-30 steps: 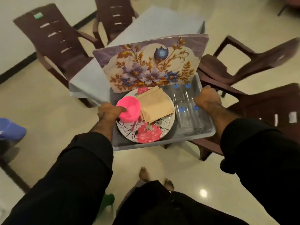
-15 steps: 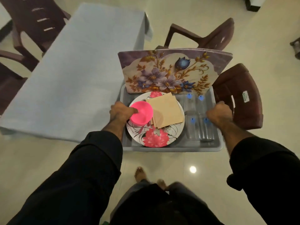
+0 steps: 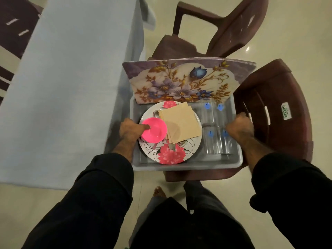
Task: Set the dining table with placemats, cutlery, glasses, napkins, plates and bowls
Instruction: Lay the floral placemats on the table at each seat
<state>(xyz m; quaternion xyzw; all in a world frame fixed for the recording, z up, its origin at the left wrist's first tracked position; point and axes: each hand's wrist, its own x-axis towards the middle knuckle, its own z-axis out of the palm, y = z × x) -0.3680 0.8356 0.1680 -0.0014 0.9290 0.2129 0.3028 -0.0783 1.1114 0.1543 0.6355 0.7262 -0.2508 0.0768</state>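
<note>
Now both hands' fingers curled round grey tray [image 3: 186, 166] edges: left hand [image 3: 130, 131], right hand [image 3: 239, 127].

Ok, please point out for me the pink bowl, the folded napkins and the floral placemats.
pink bowl [image 3: 154, 130], head view, on the inside of the bowl.
folded napkins [image 3: 179, 123], head view, on the top napkin's middle.
floral placemats [image 3: 181, 81], head view, on the front mat's printed face.

Grey tray [image 3: 186, 166] gripped at both side rims, plate [image 3: 190, 148] by the left grip, glasses [image 3: 217, 141] by the right, placemats [image 3: 181, 81] apparently propped at far wall
</note>
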